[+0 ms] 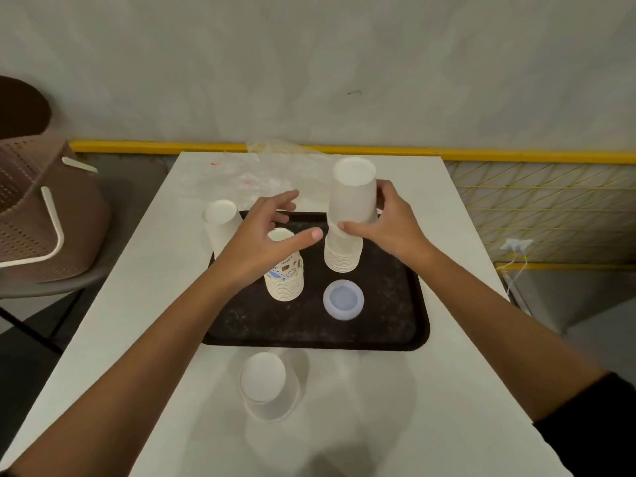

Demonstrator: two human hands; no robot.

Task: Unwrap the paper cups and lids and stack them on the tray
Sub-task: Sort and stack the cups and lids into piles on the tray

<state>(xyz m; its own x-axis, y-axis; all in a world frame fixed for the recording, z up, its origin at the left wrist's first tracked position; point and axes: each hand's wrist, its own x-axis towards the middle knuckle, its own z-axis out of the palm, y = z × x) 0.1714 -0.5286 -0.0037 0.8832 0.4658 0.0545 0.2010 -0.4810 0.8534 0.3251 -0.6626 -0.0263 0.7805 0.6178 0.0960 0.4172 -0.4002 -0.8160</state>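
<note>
Head view: right hand [389,225] grips the tall white paper-cup stack [351,201] at two o'clock on the black rectangular tray [378,321]. Left hand [261,235] hovers spread, holding nothing. A lone white paper cup [268,383] at six o'clock sits off it, unstacked.

Dim, even indoor light. Soft overlapping shadows on the counter [464,339] below the hands. Slight softness overall; wide-angle bending toward frame edges. No glare.

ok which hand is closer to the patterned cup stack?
Left. The left hand is directly over the patterned cup stack, fingers spread; the right hand grips the plain white cup stack beside it.
</note>
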